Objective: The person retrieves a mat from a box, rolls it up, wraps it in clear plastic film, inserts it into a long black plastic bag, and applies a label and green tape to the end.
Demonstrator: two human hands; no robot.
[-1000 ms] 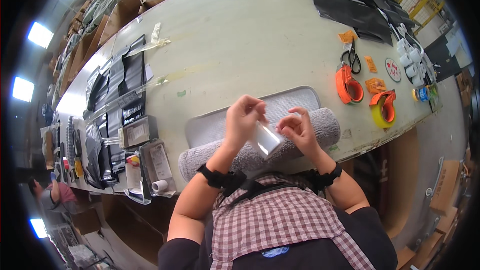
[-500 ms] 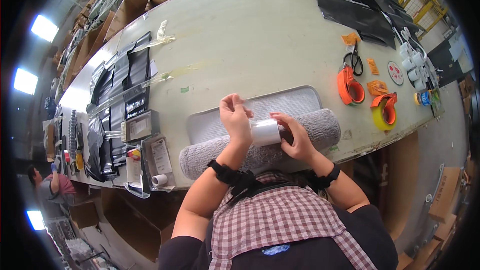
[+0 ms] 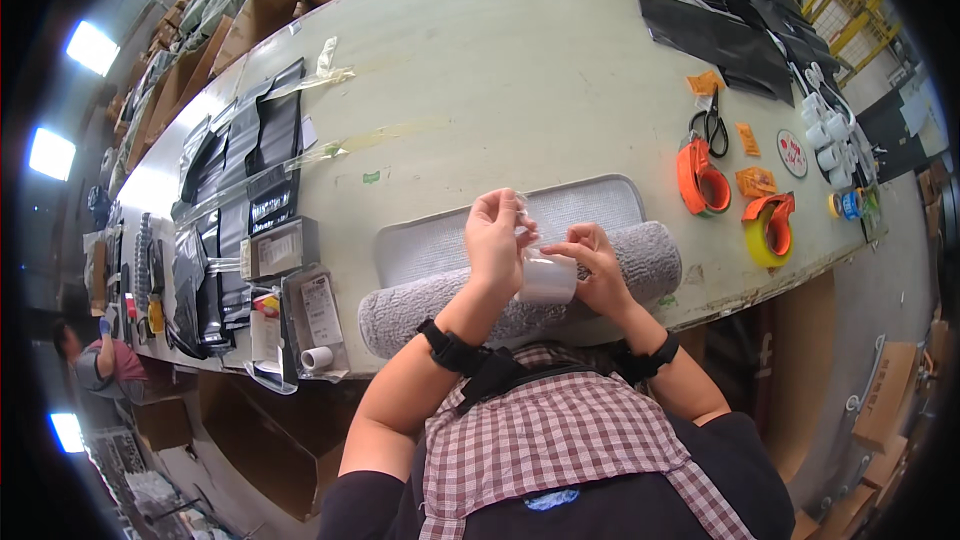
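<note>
A partly rolled grey fluffy mat point(image 3: 420, 315) lies at the table's near edge, its flat end point(image 3: 590, 202) showing a pale, ribbed underside. Above the roll I have a small roll of clear film point(image 3: 548, 280). My left hand point(image 3: 494, 248) is closed in a pinch by the film roll's left side, with a bit of loose clear film at its fingertips. My right hand point(image 3: 600, 270) grips the film roll from the right, forefinger and thumb at its upper edge. The mat's near middle is partly hidden by my hands and forearms.
To the right lie black scissors point(image 3: 711, 128), an orange tape dispenser point(image 3: 702, 180), another with yellow tape point(image 3: 768, 232) and orange packets point(image 3: 755, 180). Black plastic bags point(image 3: 715, 45) are at the far right; more bags point(image 3: 270, 140) and grey boxes point(image 3: 283, 252) stand left. A co-worker point(image 3: 110, 365) is far left.
My left hand has moved right, close to my right fingers, and now pinches loose film. The film roll has shifted slightly right and down. My right fingers have moved up along its edge.
</note>
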